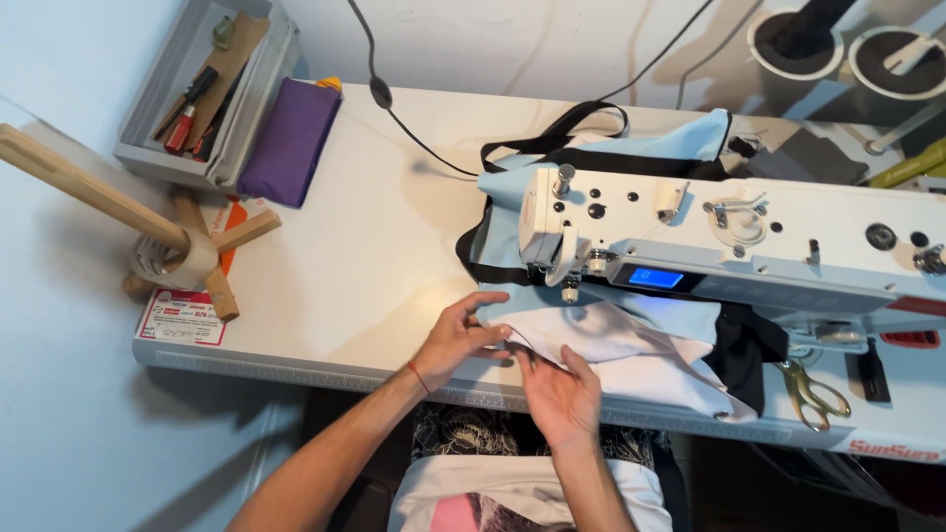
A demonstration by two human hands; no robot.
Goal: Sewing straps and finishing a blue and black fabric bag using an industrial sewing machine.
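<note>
A piece of white cloth (631, 355) is lying at the front edge of the desk (335, 286), just below the needle end of a white sewing machine (729, 236), with pale blue cloth (611, 158) and black strap (562, 128) running under and behind the machine. The left hand (455, 338) is pinching the left edge of the cloth, its grip clenching on the fabric between thumb and fingers. The right hand (562, 394) is resting on the white cloth just beside it, fingers pressing the fabric; whether its grip is closing on the cloth cannot be told. The two hands are nearly touching. Gold-handled scissors (813, 392) are lying to the right on the desk. Farther left are sitting a purple pouch (289, 141), a grey tool tray (202, 94) and a wooden stand (177, 246).
</note>
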